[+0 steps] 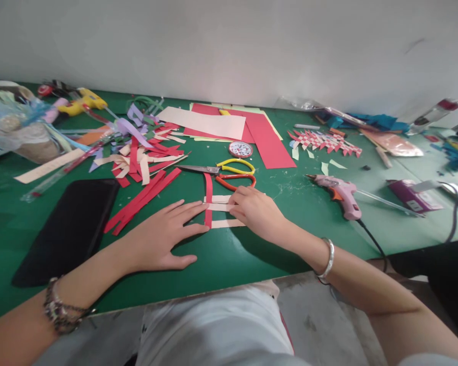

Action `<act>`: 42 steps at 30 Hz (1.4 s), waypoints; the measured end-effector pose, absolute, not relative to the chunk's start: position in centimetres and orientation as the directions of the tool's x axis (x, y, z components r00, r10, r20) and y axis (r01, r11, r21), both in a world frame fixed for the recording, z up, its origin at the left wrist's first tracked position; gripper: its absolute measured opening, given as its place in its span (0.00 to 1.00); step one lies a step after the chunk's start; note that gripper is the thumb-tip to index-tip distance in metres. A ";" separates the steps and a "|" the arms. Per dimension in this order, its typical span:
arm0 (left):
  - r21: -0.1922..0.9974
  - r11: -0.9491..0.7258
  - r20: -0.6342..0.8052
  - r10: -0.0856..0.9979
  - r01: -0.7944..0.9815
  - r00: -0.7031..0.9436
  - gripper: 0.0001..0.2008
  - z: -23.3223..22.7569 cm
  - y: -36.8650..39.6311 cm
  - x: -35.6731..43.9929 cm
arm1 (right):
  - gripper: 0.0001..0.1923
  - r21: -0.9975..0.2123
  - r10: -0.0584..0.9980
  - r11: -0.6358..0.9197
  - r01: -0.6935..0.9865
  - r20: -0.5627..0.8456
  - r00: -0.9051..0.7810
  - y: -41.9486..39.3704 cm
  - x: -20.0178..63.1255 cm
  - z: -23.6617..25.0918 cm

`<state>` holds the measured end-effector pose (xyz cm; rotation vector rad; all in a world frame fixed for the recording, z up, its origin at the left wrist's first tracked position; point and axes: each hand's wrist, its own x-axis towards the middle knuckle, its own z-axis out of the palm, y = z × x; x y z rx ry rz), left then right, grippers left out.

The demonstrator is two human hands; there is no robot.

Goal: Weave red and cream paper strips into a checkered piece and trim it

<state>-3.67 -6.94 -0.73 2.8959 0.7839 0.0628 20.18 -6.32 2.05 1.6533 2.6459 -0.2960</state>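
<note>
My left hand point(162, 236) lies flat with fingers spread, its fingertips at the left ends of several cream paper strips point(219, 207) and at a red paper strip point(208, 185). The red strip runs away from me and crosses the cream ones; the exact over-and-under order is hard to make out. The fingers of my right hand point(257, 211) are pinched on the middle cream strip, right of the red one. Just beyond both hands, scissors point(216, 170) with one yellow and one orange-red handle loop touch or nearly touch the red strip's far end.
Loose red strips point(147, 195) and a black phone point(66, 229) lie left, below a heap of cut paper point(137, 152). Red sheets point(270, 142) and a round patterned tin point(240, 149) are behind. Rightward are a woven paper piece point(324, 141) and a pink glue gun point(341, 195).
</note>
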 end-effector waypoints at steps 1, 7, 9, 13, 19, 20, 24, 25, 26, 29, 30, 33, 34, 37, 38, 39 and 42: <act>0.146 -0.855 0.002 0.503 0.497 0.864 0.23 -0.8 -6.9 -3.7 | 0.09 -0.152 0.893 0.415 0.897 -0.119 -0.433 -6.4 20.1 2.0; 0.140 -0.855 -0.004 0.503 0.499 0.864 0.23 -0.7 -7.0 -3.7 | 0.11 -0.160 0.881 0.434 0.887 -0.132 -0.455 -6.3 19.8 1.8; 0.140 -0.858 -0.002 0.499 0.495 0.866 0.23 -0.8 -7.0 -3.7 | 0.12 -0.172 0.877 0.436 0.884 -0.138 -0.460 -6.3 19.7 1.8; 0.148 -0.859 0.008 0.496 0.490 0.868 0.22 -0.8 -7.0 -3.8 | 0.14 -0.194 0.872 0.453 0.870 -0.107 -0.478 -6.1 19.8 1.5; 0.159 -0.856 0.014 0.500 0.491 0.866 0.22 -0.7 -7.0 -3.7 | 0.14 -0.385 0.842 0.480 0.788 -0.048 -0.537 -5.4 20.4 1.0; 0.156 -0.857 0.015 0.500 0.492 0.866 0.22 -0.7 -7.0 -3.7 | 0.14 -0.441 0.838 0.466 0.767 -0.058 -0.542 -5.4 20.4 1.1; 0.145 -0.864 0.023 0.490 0.482 0.872 0.22 -0.9 -7.0 -3.8 | 0.12 -0.660 0.825 0.354 0.662 -0.114 -0.554 -4.9 20.3 1.5; 0.146 -0.865 0.025 0.489 0.481 0.872 0.22 -0.9 -7.0 -3.8 | 0.11 -0.687 0.826 0.323 0.651 -0.132 -0.549 -4.6 20.2 1.6; 0.148 -0.864 0.025 0.489 0.481 0.872 0.22 -0.9 -7.0 -3.9 | 0.10 -0.705 0.825 0.292 0.646 -0.156 -0.543 -4.3 20.1 1.6; 0.154 -0.863 0.020 0.490 0.482 0.872 0.21 -0.8 -7.0 -3.8 | 0.09 -0.741 0.788 0.200 0.642 -0.268 -0.554 -3.3 19.9 1.8; 0.153 -0.863 0.018 0.490 0.482 0.871 0.21 -0.7 -7.0 -3.8 | 0.08 -0.745 0.774 0.177 0.643 -0.298 -0.559 -3.0 19.8 2.0; 0.149 -0.862 0.012 0.492 0.485 0.871 0.21 -0.6 -7.0 -3.7 | 0.09 -0.708 0.757 0.184 0.682 -0.340 -0.558 -2.3 19.6 2.8; 0.149 -0.861 0.008 0.493 0.487 0.870 0.21 -0.6 -7.1 -3.7 | 0.09 -0.688 0.753 0.197 0.698 -0.350 -0.558 -2.2 19.5 3.1; 0.150 -0.855 -0.001 0.502 0.496 0.865 0.21 -0.7 -7.1 -3.7 | 0.12 -0.668 0.691 0.194 0.719 -0.427 -0.583 -1.9 19.5 3.7; 0.152 -0.853 -0.001 0.505 0.499 0.863 0.21 -0.7 -7.1 -3.7 | 0.14 -0.675 0.662 0.187 0.713 -0.450 -0.599 -1.8 19.6 3.9; 0.156 -0.852 0.002 0.506 0.500 0.862 0.22 -0.7 -7.1 -3.8 | 0.14 -0.679 0.638 0.193 0.708 -0.461 -0.616 -1.7 19.6 3.9; 0.163 -0.854 0.012 0.502 0.493 0.865 0.22 -0.8 -7.0 -3.8 | 0.14 -0.633 0.615 0.296 0.715 -0.446 -0.650 -1.5 19.7 3.9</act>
